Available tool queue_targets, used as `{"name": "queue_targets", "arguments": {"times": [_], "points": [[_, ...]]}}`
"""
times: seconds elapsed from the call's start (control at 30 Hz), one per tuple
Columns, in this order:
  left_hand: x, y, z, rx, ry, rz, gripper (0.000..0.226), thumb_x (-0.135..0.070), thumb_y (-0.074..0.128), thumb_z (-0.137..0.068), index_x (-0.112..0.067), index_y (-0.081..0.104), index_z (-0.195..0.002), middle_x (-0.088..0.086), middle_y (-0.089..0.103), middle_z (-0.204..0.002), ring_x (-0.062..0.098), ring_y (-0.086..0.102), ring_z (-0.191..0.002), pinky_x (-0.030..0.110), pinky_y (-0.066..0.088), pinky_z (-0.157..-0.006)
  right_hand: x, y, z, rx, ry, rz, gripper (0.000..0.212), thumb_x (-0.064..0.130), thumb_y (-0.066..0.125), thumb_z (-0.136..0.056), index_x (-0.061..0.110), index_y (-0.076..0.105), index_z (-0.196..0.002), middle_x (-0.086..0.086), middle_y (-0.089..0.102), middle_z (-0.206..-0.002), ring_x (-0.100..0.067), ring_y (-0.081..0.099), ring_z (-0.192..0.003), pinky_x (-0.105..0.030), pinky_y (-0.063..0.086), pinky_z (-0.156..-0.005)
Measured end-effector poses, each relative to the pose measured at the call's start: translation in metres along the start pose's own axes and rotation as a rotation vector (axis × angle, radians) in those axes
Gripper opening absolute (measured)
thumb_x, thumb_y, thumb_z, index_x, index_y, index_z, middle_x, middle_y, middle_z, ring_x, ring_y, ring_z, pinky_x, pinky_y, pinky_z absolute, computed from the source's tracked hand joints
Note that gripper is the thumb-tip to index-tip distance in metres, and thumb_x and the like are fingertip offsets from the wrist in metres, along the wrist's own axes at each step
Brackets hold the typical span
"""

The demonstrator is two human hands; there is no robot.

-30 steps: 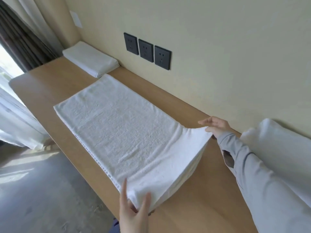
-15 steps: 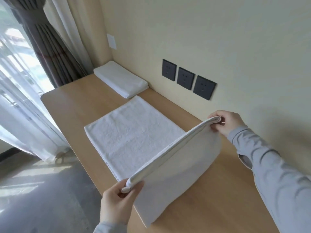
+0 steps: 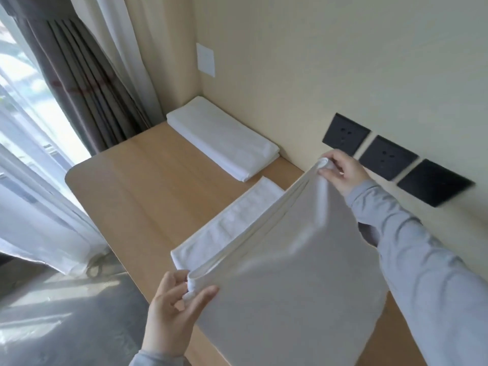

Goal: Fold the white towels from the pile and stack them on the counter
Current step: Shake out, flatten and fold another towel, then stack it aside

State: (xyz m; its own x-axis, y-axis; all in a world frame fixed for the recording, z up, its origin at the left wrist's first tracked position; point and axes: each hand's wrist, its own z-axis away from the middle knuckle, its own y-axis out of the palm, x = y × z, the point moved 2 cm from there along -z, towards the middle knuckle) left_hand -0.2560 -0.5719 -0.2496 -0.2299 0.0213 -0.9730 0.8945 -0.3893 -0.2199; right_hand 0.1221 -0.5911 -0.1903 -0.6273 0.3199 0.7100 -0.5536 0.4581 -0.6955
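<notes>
Two corners pinched, one in my left hand (image 3: 171,310), one in my right hand (image 3: 340,173) | white towel (image 3: 290,273) half raised, far end flat across the counter (image 3: 148,180) from front edge to wall | looks soft, light, floppy; corners should hold best

Daylight pours through the sheer curtain (image 3: 31,207) far left of the left hand (image 3: 171,313), blown out to white, and glares off the floor (image 3: 66,326) beside that hand. The raised towel (image 3: 290,273) between the hands turns its shaded side to the camera and reads grey. The sockets (image 3: 385,157) past the right hand (image 3: 343,173) smear with motion blur; wide-angle distortion tilts the wall (image 3: 343,62).
</notes>
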Motion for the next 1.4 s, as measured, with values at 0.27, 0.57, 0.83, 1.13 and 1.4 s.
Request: {"name": "queue_targets", "arguments": {"times": [0.27,0.57,0.83,1.13,1.4], "points": [[0.117,-0.019,-0.107,-0.104,-0.379,-0.195,0.059,-0.044,0.078,-0.063,-0.010,0.034,-0.045,-0.002,0.032,-0.047,0.019,0.029,-0.054,0.032,0.025,-0.053,-0.050,0.176,-0.082,0.198,0.311,0.033,0.019,0.005,0.048,-0.092,0.003,0.049,-0.111,-0.013,0.055,-0.110,-0.030,0.054,-0.107,-0.034,0.042,-0.093],[0.092,0.018,-0.113,-0.266,0.137,-0.774,0.051,-0.048,0.041,-0.083,-0.011,0.065,-0.109,0.012,0.060,-0.104,0.028,0.046,-0.095,0.044,0.038,-0.077,-0.030,0.185,-0.063,-0.108,-0.419,0.387,0.027,-0.002,0.049,-0.082,0.006,0.061,-0.105,-0.007,0.061,-0.108,-0.026,0.054,-0.102,-0.043,0.044,-0.085],[0.103,0.041,-0.135,-0.136,0.211,-0.807,0.070,-0.072,0.023,-0.085,-0.013,0.061,-0.078,0.000,0.055,-0.079,0.026,0.051,-0.073,0.033,0.032,-0.068,-0.019,0.210,-0.042,0.340,-0.886,0.533,0.032,0.040,0.051,-0.088,0.010,0.060,-0.082,-0.002,0.057,-0.084,-0.021,0.053,-0.079,-0.032,0.042,-0.073],[0.112,0.030,-0.143,-0.090,0.317,-0.713,0.065,-0.069,0.036,-0.084,-0.008,0.050,-0.065,0.001,0.047,-0.069,0.027,0.046,-0.062,0.041,0.044,-0.057,-0.018,0.211,-0.046,0.187,-1.106,0.491,0.025,0.028,0.055,-0.091,0.006,0.061,-0.079,-0.004,0.059,-0.073,-0.020,0.056,-0.067,-0.032,0.048,-0.063],[0.112,0.027,-0.144,-0.046,0.345,-0.765,0.065,-0.068,0.038,-0.084,-0.008,0.046,-0.060,0.003,0.045,-0.066,0.026,0.043,-0.059,0.038,0.043,-0.056,-0.029,0.204,-0.051,0.279,-1.051,0.553,0.056,0.054,0.028,-0.093,0.011,0.057,-0.073,-0.001,0.055,-0.076,-0.020,0.052,-0.071,-0.033,0.044,-0.068]]}}
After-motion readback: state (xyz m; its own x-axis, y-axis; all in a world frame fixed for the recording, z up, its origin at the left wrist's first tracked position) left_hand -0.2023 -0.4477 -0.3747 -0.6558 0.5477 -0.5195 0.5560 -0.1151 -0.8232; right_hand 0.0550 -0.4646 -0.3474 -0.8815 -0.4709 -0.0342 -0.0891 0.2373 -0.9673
